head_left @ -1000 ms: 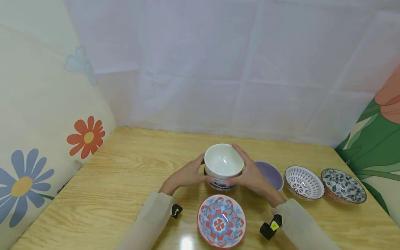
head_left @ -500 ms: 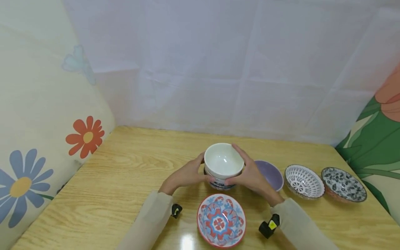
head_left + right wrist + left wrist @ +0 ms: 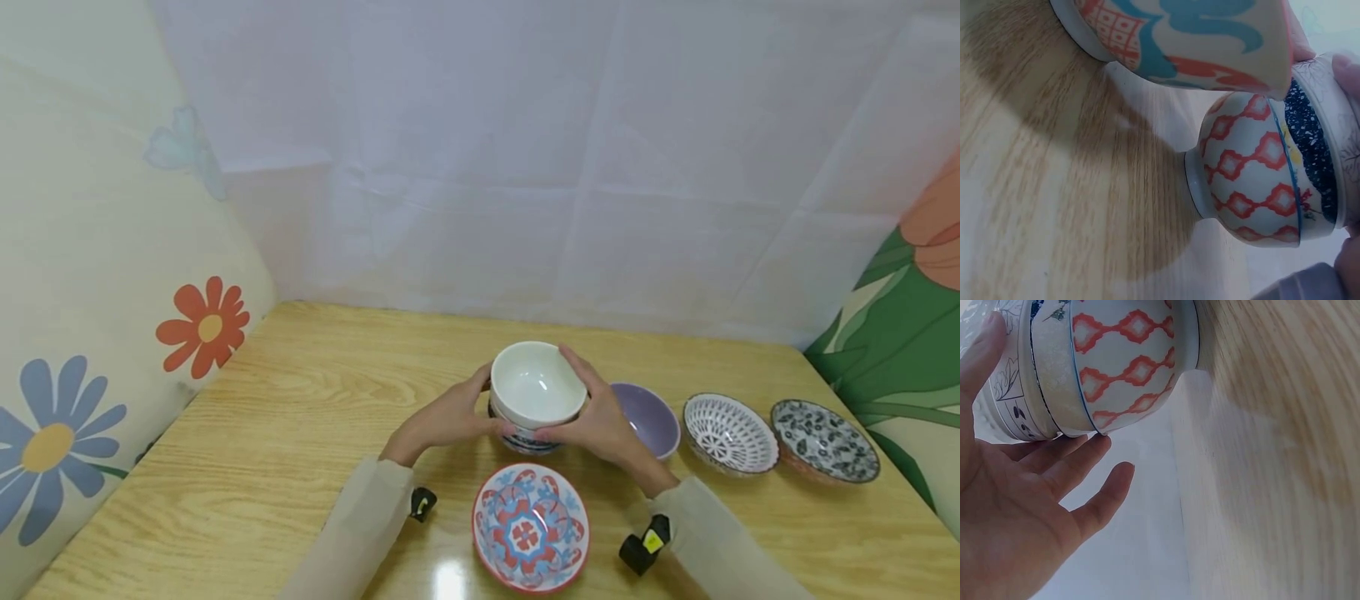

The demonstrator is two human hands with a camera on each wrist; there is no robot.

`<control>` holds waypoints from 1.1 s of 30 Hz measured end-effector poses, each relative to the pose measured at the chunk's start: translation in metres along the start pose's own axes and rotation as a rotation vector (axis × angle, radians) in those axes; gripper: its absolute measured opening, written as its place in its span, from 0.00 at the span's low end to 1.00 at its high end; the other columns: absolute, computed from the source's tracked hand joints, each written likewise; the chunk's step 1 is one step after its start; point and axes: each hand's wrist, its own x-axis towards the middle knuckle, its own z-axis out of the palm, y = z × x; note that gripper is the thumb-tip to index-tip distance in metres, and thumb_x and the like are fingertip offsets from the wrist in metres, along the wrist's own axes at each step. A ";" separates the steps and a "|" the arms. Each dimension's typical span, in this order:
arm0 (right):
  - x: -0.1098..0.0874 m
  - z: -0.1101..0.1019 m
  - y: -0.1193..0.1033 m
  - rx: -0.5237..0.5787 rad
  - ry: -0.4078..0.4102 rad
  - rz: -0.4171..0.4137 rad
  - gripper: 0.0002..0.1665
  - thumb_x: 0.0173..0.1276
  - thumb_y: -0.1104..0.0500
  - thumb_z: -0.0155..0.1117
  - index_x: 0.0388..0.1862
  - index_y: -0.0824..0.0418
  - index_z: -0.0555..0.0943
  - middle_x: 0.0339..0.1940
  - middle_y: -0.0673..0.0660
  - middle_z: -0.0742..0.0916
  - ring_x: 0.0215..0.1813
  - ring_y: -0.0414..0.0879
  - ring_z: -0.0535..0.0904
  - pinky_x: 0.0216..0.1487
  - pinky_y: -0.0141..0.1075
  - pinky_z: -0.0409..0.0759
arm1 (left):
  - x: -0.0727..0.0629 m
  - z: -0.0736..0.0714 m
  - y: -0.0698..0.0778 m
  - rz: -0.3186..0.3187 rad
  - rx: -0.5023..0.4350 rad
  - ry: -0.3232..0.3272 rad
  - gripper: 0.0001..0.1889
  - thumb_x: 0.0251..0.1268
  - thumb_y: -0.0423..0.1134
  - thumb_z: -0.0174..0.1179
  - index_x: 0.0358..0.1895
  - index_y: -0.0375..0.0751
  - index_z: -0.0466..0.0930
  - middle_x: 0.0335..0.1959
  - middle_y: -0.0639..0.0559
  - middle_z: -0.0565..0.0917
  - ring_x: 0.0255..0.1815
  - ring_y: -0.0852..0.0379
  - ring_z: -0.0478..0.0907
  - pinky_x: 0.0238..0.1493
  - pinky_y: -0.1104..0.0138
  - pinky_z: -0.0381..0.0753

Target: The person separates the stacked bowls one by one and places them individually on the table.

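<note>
Bowl on top (image 3: 537, 385): white and glossy inside, lightly drawn with leaves outside, it sits upright on a stack of patterned bowls near the middle of the worktop (image 3: 300, 417).
Stack (image 3: 1125, 356): red diamonds circle the lowest visible wall, with a blue line and a dark floral band above; its foot rests on the wood. How many bowls are nested cannot be told.
Left hand (image 3: 453, 414): grip clamped on the bowl on top, thumb at the near side; in the left wrist view, one finger stands clear of the stack.
Right hand (image 3: 600, 425): grip clamped on the same bowl from the opposite side, index finger along the rim, thumb at the front.
Foreground: a red-and-blue bowl (image 3: 531, 529) stands upright between the forearms, just in front of the stack.
Right side: a purple bowl (image 3: 651, 421), partly hidden by the right hand, then a striped black-and-white bowl (image 3: 731, 433) and a leaf-patterned bowl (image 3: 825, 437) just beside it.
Forearms: beige sleeves (image 3: 348, 529), with a black device (image 3: 640, 552) at each wrist.
Backdrop: creased white cloth (image 3: 480, 167), flanked by a flower-printed cloth (image 3: 90, 208) and green printed leaves (image 3: 907, 350).
</note>
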 end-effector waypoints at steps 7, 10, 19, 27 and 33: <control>0.001 0.000 -0.001 0.004 0.016 -0.007 0.67 0.36 0.60 0.85 0.74 0.64 0.57 0.71 0.66 0.67 0.67 0.63 0.68 0.66 0.56 0.67 | 0.001 -0.002 -0.001 0.011 0.005 -0.002 0.50 0.55 0.49 0.69 0.76 0.43 0.46 0.72 0.43 0.64 0.72 0.46 0.61 0.71 0.48 0.61; 0.001 0.001 -0.001 0.007 0.020 -0.005 0.67 0.36 0.60 0.85 0.74 0.65 0.57 0.72 0.66 0.66 0.68 0.63 0.67 0.67 0.56 0.66 | 0.001 -0.001 0.000 0.007 0.000 -0.004 0.50 0.55 0.49 0.69 0.76 0.43 0.47 0.72 0.43 0.63 0.72 0.46 0.61 0.71 0.49 0.61; 0.000 0.000 -0.004 0.015 0.048 -0.021 0.67 0.35 0.61 0.85 0.74 0.66 0.58 0.71 0.67 0.67 0.67 0.64 0.68 0.66 0.57 0.67 | 0.000 0.000 0.000 -0.018 0.006 0.006 0.52 0.53 0.52 0.69 0.76 0.45 0.46 0.72 0.44 0.64 0.72 0.47 0.61 0.71 0.48 0.61; 0.001 -0.005 -0.010 0.051 0.054 -0.021 0.67 0.35 0.63 0.85 0.74 0.66 0.57 0.72 0.66 0.66 0.68 0.62 0.67 0.67 0.56 0.66 | 0.000 -0.002 0.000 -0.017 0.027 0.003 0.52 0.54 0.52 0.69 0.76 0.45 0.46 0.72 0.44 0.64 0.72 0.47 0.61 0.71 0.49 0.60; -0.001 -0.011 -0.013 0.053 0.047 0.032 0.68 0.35 0.60 0.85 0.75 0.62 0.56 0.73 0.62 0.65 0.70 0.60 0.65 0.70 0.55 0.62 | 0.000 -0.002 -0.001 -0.024 0.030 -0.002 0.51 0.54 0.53 0.69 0.76 0.45 0.46 0.73 0.44 0.63 0.73 0.47 0.60 0.71 0.49 0.60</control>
